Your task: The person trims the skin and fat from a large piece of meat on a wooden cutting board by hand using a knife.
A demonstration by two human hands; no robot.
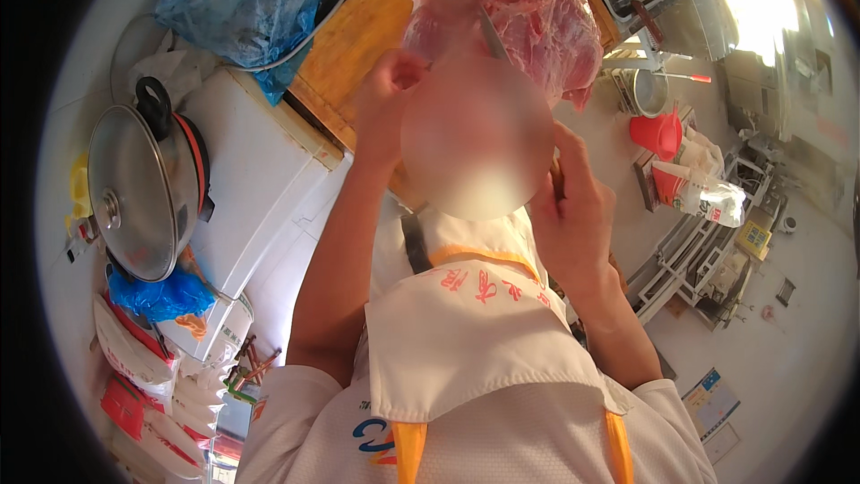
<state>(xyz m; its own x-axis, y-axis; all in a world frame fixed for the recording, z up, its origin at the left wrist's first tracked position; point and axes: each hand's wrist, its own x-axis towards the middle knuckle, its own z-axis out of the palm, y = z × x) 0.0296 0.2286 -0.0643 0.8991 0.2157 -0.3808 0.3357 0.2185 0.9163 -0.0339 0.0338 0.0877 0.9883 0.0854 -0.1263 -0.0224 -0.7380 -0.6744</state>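
Note:
A large piece of raw red meat [546, 13] lies on a wooden cutting board [358, 18] at the top of the view. My left hand [391, 94] is at the meat's near left edge, its fingers curled in against it; a round blurred patch covers part of them. On the right, my right hand [575, 206] is closed around a brown handle. The blade of a knife [493, 38] emerges above the blurred patch, in line with that handle, its tip against the meat. The middle of the knife is hidden.
Left of the board, a lidded electric pan [134, 193] stands on a white surface [260, 161]. Behind it lies a blue plastic bag [260, 13]. Red containers [657, 133] and a metal rack [690, 255] are at the right. White-and-red sacks [148, 403] sit lower left.

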